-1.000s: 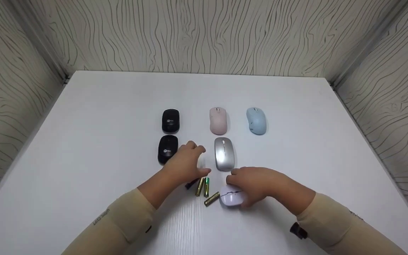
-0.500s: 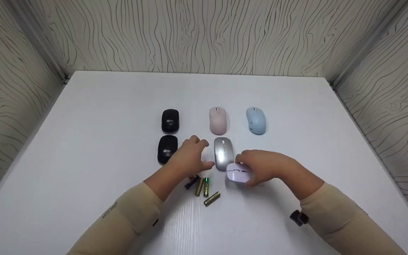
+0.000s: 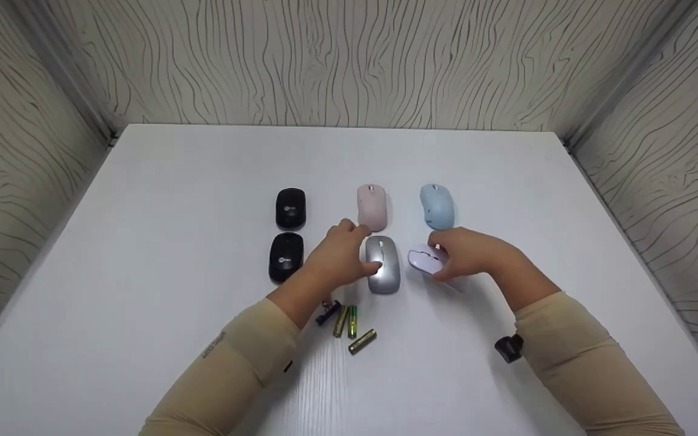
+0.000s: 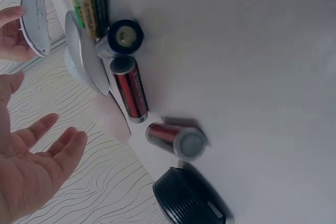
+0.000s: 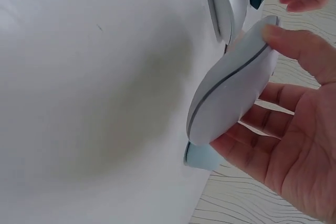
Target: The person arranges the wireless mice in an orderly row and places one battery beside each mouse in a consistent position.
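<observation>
In the head view my right hand [image 3: 469,251] pinches a pale lavender-white computer mouse [image 3: 425,259] between thumb and fingers. The right wrist view shows this mouse [image 5: 233,85] side-on, raised off the table with a shadow below it. My left hand [image 3: 338,254] holds nothing; its fingers are spread in a loose curve over the left side of a silver mouse [image 3: 388,280]. Behind the silver one lies a pink mouse [image 3: 372,206], close to my left fingertips. A light blue mouse [image 3: 438,207] sits just beyond my right hand.
Two black mice [image 3: 290,208] stand one behind the other on the left. Several batteries lie in front of the silver mouse, among them a gold one [image 3: 362,341] set apart and a dark one [image 3: 328,313]. A patterned wall [image 3: 337,60] borders the white table [image 3: 173,181].
My right hand has lifted the lavender-white mouse from beside the batteries and carried it away from me and rightward. My left hand has moved forward and right, over the silver mouse's edge.
</observation>
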Tool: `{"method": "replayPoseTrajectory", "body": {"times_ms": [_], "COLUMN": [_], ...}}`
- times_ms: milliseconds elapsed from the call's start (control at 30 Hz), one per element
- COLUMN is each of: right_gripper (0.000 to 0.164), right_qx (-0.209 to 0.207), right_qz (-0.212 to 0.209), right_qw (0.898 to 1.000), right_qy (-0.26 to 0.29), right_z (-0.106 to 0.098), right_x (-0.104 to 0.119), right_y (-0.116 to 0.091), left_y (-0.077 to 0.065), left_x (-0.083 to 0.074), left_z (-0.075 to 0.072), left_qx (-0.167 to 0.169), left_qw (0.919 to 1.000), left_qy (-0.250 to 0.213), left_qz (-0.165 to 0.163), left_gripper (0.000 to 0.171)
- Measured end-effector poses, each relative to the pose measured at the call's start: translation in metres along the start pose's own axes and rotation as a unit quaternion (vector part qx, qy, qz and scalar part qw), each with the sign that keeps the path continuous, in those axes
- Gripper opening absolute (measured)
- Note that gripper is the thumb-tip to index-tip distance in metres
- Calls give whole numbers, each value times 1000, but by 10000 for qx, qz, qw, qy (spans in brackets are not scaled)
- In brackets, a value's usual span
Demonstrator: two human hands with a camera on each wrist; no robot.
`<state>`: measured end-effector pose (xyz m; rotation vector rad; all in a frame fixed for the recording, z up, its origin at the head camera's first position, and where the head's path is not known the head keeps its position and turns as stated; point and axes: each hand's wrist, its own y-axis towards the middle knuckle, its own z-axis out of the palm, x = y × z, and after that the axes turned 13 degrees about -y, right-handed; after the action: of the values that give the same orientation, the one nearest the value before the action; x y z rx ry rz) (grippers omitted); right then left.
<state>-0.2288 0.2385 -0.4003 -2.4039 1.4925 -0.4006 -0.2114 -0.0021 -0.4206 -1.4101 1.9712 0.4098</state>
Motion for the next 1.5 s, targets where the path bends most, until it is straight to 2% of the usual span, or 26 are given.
{"method": "replayPoseTrajectory", "body": {"times_ms": [300, 500, 733, 1167, 1500], "right_gripper": [53, 58, 63, 51, 47], "right_qx": [-141, -137, 53, 152, 183], "right_qz": [1223, 1705, 2307, 2698, 2648], "right_qw": [9914, 9815, 9637, 9539, 9591], "right_qy": [436, 861, 1343, 1303, 987], "right_z": [2, 3, 9, 18, 18], "right_x": [-11, -17, -21, -21, -21], "right_y": [10, 15, 16, 18, 19], "left_y": [18, 30, 36, 39, 37], "left_x": [-13, -15, -18, -18, -17], "left_z": [6, 8, 9, 24, 28], "left_qx": [-70, -133, -89, 75, 178], "left_qw": [9997, 9995, 9998, 9990, 9986], "left_qy": [-188, -224, -103, -216, -246], "left_qz": [-159, -204, -136, -376, -434], "left_gripper": [63, 64, 65, 67, 68]}}
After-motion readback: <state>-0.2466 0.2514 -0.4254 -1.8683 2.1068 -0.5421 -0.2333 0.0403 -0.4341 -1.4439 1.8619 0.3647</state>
